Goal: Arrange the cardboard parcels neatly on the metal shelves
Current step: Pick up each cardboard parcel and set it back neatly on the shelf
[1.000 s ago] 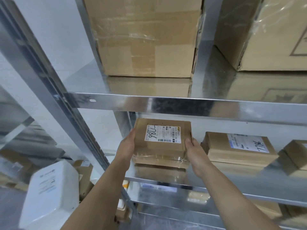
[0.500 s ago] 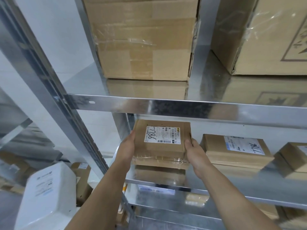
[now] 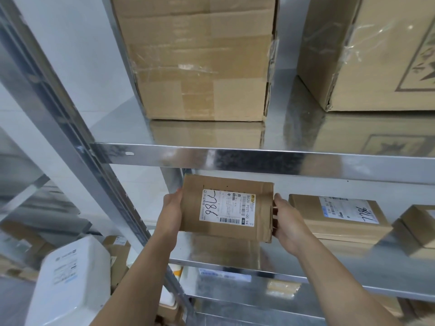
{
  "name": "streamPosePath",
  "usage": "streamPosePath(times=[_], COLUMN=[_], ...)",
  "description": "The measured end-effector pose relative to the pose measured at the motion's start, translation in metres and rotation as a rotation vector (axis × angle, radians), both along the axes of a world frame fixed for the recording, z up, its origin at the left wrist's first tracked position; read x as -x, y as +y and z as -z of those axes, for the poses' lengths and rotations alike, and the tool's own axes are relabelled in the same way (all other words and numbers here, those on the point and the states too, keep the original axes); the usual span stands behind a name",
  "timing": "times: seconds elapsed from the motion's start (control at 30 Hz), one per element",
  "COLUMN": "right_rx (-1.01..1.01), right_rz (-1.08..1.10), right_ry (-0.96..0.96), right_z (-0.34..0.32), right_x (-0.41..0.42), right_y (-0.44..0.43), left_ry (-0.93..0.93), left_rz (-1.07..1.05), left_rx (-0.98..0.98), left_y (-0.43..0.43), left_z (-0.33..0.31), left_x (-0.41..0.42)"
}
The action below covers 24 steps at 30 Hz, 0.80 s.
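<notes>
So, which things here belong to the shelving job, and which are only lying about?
Job: labelled parcel, held by left hand and right hand; flat parcel beside it; large taped box above; metal shelf.
Lying about: white plastic container, lower left; brown cartons behind it.

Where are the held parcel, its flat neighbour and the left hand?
held parcel (image 3: 227, 208), head view, its white label.
flat parcel (image 3: 339, 221), head view, top face.
left hand (image 3: 170, 211), head view, back of hand.

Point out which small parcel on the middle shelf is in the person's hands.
The parcel at the left end: left hand and right hand grip its sides, label facing the camera. The flat parcel and small box to its right lie untouched.
</notes>
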State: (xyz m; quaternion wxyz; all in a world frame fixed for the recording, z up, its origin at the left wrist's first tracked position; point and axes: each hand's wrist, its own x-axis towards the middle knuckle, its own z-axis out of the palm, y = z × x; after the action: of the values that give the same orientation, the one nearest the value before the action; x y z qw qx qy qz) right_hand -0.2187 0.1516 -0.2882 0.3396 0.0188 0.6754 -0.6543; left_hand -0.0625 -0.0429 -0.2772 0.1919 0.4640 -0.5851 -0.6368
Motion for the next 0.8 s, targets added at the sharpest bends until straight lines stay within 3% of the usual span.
streamPosePath(times=[0.43,0.67,0.8], right_rx=[-0.048,0.132,0.128], right_rz=[-0.009,0.076,0.043], right_ry=[0.06,-0.071,-0.063], right_z=[-0.013,-0.016,-0.017], right_x=[-0.007,-0.006,-0.006], right_y=[-0.002,0.001,0.002], left_ry=[0.07,0.157,0.185], left_rz=[-0.007,-0.064,-0.029], left_rx=[-0.034,-0.11,-0.13], left_y=[0.004,0.002,-0.003], left_z=[0.008,0.002,0.001], left_x=[0.003,0.004,0.004])
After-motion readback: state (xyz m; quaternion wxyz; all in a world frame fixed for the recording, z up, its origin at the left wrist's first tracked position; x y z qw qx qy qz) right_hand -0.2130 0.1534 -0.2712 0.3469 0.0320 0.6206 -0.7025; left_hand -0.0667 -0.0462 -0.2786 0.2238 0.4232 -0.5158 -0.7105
